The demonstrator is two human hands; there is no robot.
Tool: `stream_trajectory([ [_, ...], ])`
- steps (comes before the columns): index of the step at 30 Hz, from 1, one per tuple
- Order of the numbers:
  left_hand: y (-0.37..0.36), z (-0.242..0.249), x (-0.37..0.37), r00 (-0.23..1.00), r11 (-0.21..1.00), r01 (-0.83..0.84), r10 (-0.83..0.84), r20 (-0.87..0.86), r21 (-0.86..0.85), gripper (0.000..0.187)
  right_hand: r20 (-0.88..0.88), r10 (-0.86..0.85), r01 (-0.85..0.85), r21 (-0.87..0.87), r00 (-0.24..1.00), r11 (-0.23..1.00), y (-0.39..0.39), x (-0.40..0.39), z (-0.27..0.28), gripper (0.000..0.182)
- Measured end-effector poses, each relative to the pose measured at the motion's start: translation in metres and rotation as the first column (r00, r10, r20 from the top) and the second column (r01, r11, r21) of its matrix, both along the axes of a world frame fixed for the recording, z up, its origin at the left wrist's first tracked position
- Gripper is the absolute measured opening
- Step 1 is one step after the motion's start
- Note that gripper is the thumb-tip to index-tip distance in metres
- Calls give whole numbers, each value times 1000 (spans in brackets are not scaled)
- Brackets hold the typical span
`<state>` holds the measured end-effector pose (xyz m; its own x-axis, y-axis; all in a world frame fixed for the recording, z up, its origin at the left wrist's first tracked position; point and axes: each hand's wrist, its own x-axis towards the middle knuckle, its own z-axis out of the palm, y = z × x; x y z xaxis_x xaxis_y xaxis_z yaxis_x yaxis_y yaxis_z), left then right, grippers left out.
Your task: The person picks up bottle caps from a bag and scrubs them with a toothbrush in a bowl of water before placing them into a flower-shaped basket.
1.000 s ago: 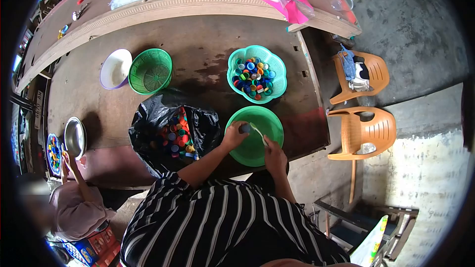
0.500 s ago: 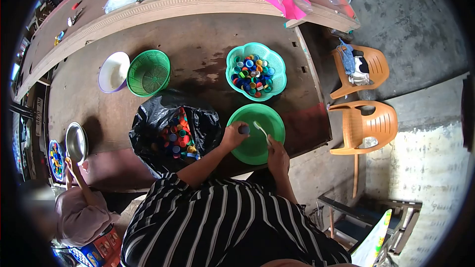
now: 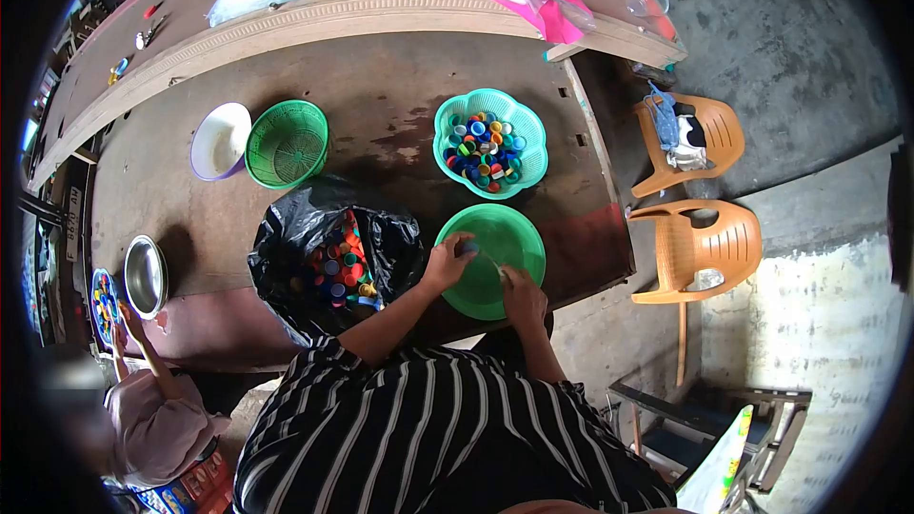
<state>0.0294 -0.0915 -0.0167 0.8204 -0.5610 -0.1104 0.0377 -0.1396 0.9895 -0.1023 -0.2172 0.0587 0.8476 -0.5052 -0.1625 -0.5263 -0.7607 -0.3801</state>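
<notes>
Over the left part of a green basin (image 3: pixel 519 228), my left hand (image 3: pixel 446 265) is closed on a bottle cap (image 3: pixel 467 248). My right hand (image 3: pixel 523 297), fingers wrapped round a toothbrush (image 3: pixel 494 265), is over the basin's lower right side, with the brush angled toward the cap. Left of my hands lies an open black plastic bag (image 3: pixel 286 228) holding many coloured caps. Above the basin, a turquoise basket (image 3: pixel 535 148) holds more caps.
A green basket (image 3: pixel 287 143) and a white bowl (image 3: pixel 220 141) are at the back left. A metal bowl (image 3: pixel 145 276) and a tray of caps (image 3: pixel 103 309) are near another person (image 3: pixel 167 419) at far left. Orange chairs (image 3: pixel 709 247) stand right of the table.
My right hand has moved left and brought the toothbrush closer to the cap in my left hand. The other person's hands have shifted toward the tray of caps.
</notes>
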Motion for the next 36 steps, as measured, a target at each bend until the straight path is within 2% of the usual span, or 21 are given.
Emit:
stream_trajectory([
  [1,2,1,0,999,1000,-12,11,44,24,32,70,-47,47,10,996,999,3,-2,5,25],
  [2,4,3,-1,996,999,-24,20,89,48,30,68,-46,46,13,997,999,6,-4,9,25],
  [4,6,7,-2,994,998,-29,23,107,62,30,212,-102,73,144,972,987,6,-6,15,25],
  [6,5,8,-4,992,997,-32,22,125,74,29,186,-114,88,142,976,986,3,-8,8,26],
  [11,4,8,-8,1000,1000,20,-20,-8,-16,28,116,-180,166,117,977,979,-9,-10,12,26],
  [12,5,12,-9,1000,1000,18,-18,-6,-15,28,106,-116,97,169,988,981,-8,-11,14,27],
  [14,6,21,-6,998,991,24,-32,59,134,28,115,-54,28,218,992,976,-12,-10,12,27],
  [17,4,10,-7,1000,994,18,-20,19,105,29,117,-106,93,106,988,990,-23,-13,1,27],
  [19,3,8,-5,1000,997,1,-2,17,81,29,229,-171,122,213,958,969,-27,-11,1,26],
  [20,4,6,-6,1000,998,-9,9,0,67,30,239,-169,119,211,956,970,-26,-13,1,26],
  [22,6,10,-5,1000,998,13,-14,23,62,28,173,-40,-6,258,984,966,-22,-14,4,25],
  [26,-2,7,0,998,999,12,-15,-62,-50,26,186,-109,85,134,977,987,-33,-12,-4,25],
  [27,-1,9,-1,994,998,18,-24,-106,-53,26,183,-81,59,123,980,991,-38,-8,2,25],
  [29,-5,11,-1,997,999,-11,6,-83,-52,26,186,-77,1,374,980,928,-36,-8,5,25],
  [31,-10,9,-2,998,999,-16,13,-58,-42,27,131,-86,27,393,988,919,-43,-9,-6,25],
  [33,-11,5,-5,992,998,-53,48,-114,-41,28,72,-85,48,412,994,910,-49,-9,-7,25],
  [35,-10,4,-5,987,993,-68,54,-149,-92,29,141,-65,42,161,988,986,-53,-4,-1,27],
  [36,-9,4,-4,984,986,-75,48,-174,-149,30,140,-61,37,168,988,985,-50,-3,1,27],
])
